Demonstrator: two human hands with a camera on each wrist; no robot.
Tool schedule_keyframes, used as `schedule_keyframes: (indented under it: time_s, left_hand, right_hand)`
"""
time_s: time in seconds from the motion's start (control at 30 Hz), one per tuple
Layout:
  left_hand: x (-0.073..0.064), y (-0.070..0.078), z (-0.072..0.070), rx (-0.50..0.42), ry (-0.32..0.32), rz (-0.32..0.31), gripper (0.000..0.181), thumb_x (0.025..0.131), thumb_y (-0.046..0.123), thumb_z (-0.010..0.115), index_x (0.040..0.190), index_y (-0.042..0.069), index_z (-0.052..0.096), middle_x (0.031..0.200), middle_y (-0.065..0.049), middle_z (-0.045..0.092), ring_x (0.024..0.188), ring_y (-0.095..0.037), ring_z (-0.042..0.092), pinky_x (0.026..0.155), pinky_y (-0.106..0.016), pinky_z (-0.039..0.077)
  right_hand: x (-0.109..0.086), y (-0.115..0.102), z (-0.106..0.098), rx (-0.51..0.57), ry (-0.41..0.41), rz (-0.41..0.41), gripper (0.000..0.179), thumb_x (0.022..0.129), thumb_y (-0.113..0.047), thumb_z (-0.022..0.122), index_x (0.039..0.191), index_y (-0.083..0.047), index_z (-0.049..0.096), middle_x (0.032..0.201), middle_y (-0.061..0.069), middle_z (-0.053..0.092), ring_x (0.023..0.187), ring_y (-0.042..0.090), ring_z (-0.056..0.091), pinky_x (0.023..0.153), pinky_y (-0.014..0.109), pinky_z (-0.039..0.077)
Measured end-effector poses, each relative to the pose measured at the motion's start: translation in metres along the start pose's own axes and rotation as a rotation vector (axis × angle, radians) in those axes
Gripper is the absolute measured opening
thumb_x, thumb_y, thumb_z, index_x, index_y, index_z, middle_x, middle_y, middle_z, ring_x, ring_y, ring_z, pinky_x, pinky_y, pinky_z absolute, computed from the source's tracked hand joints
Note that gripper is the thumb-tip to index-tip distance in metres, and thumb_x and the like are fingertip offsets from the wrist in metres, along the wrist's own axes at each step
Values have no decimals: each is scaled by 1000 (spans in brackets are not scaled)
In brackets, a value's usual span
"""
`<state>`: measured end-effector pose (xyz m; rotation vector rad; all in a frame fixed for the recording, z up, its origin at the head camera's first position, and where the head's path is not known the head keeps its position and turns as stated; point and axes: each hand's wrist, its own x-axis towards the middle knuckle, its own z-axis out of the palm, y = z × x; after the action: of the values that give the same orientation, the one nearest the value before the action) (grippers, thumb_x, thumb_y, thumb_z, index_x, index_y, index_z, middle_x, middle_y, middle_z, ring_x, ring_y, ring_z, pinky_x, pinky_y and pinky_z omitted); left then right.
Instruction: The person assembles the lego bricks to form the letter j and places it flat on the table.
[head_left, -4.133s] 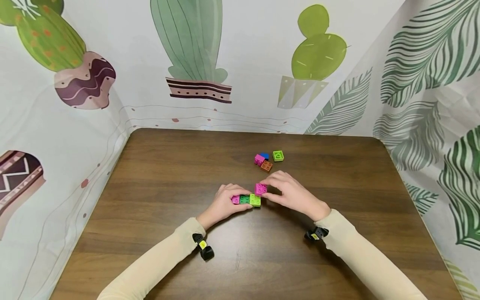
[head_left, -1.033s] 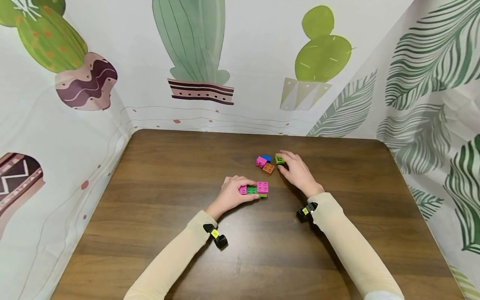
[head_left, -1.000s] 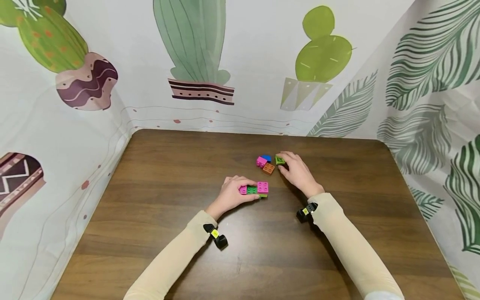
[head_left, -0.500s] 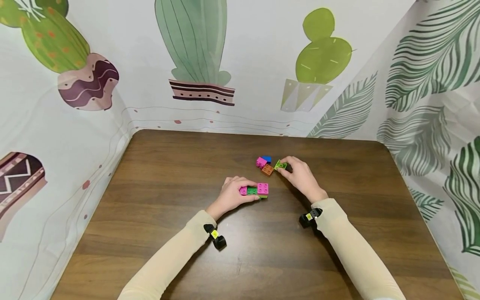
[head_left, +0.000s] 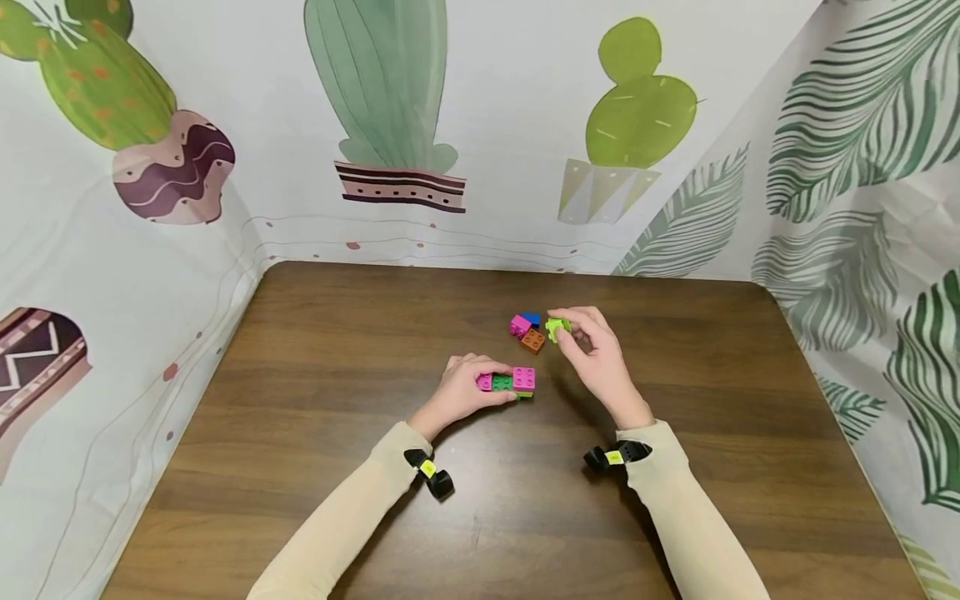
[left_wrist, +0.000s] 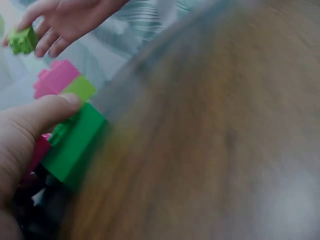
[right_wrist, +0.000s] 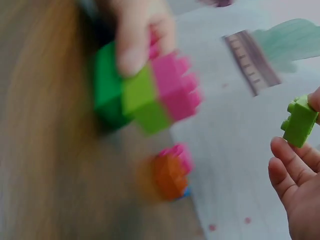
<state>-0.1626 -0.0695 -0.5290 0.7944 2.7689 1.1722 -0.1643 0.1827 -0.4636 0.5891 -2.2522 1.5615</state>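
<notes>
My left hand (head_left: 457, 390) grips an assembly of joined toy bricks on the table, thumb and fingers along its two sides. Green bricks (left_wrist: 80, 142) form its base; at the right end a lime brick (right_wrist: 140, 97) carries a pink brick (head_left: 524, 378) on top. Another pink brick (head_left: 485, 382) shows near the palm, partly hidden by the hand. Up and to the right, my right hand (head_left: 600, 358) pinches a loose lime brick (head_left: 557, 328) between thumb and fingertips, its studs turned left in the head view.
Behind the assembly lie loose bricks close together: a pink one (head_left: 519, 326), an orange-brown one (head_left: 533, 340) and a blue one (head_left: 531, 318). The wooden table (head_left: 337, 333) meets a cactus-printed cloth (head_left: 510, 200) at its back edge.
My right hand has set the pink brick on the assembly's lime end, then reached back and picked up the lime brick, turning it over. My left hand shifted slightly right and keeps its grip.
</notes>
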Motion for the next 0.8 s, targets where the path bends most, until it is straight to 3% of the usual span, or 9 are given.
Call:
schedule_keyframes:
  time_s: [0.17,0.37,0.57,0.8]
  left_hand:
    - [1,2,-3,-24,-39,-31,44,81,40,89,119,19,79,113,0,76,107,-21,63,98,-44,35]
    - [5,7,-10,-52,-72,-52,44,81,38,89,119,17,79,114,-1,76,105,-21,63,96,-45,34]
    - [3,7,-6,-21,-42,-28,44,81,39,88,119,20,79,112,0,76,105,-21,62,95,-44,35]
    - [2,4,0,4,4,17,41,80,38,90,115,21,80,107,2,76,100,-20,63,91,-43,35]
  right_hand:
    - [0,-19,-1,182,54,-22,28,96,14,62,122,8,64,114,6,60,90,12,59,79,19,50]
    - [2,-33,-7,280,73,-17,30,96,15,60,126,14,58,111,0,64,91,11,64,79,18,53]
    - [-1,-32,-9,277,14,-7,37,99,14,56,135,10,59,119,5,58,99,8,70,83,19,55]
    - [-7,-27,-7,253,-60,55,29,94,13,67,121,6,62,114,2,63,96,10,63,85,21,53]
